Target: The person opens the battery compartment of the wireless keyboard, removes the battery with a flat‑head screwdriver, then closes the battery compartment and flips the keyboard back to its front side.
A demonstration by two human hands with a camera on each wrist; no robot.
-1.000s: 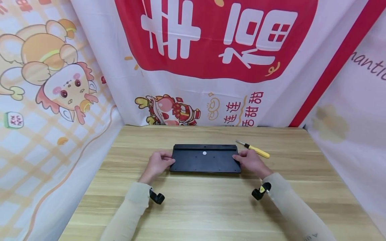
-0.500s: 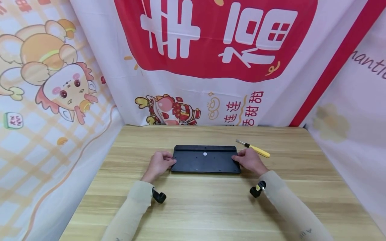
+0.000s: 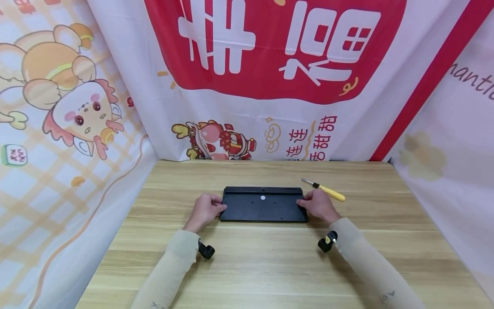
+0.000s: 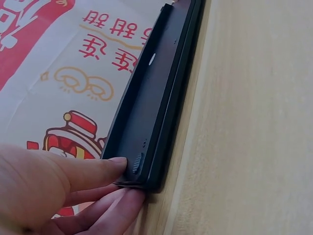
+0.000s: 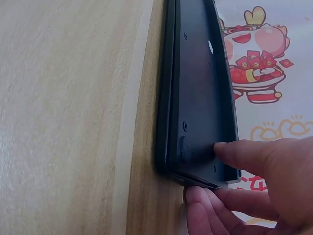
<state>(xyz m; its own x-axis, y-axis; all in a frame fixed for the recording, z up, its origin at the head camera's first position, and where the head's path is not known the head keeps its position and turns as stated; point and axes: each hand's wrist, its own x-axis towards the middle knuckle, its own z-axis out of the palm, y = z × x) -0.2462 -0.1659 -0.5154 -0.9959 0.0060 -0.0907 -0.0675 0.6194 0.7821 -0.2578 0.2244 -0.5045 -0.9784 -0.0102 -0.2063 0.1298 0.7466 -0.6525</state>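
A black keyboard [image 3: 263, 208] lies underside up near the middle of the table, its raised ridge along the far edge. Small screw holes and a round white sticker mark its back. My left hand [image 3: 206, 210] pinches its left end, thumb on the back and fingers under the edge, as the left wrist view shows. At the opposite end my right hand [image 3: 319, 204] grips it likewise, the thumb [image 5: 244, 152] pressing on the back. The keys are hidden below. Just beyond my right hand lies a screwdriver [image 3: 329, 192] with a yellow handle.
The wooden table [image 3: 262, 266] stretches toward me in front of the keyboard. A printed cloth [image 3: 239, 103] hangs behind the table's far edge, with more cloth at the left and right sides.
The keyboard's left end and my left hand have shifted slightly to the right. Both forearms have drawn a little inward, while the screwdriver stays in place.
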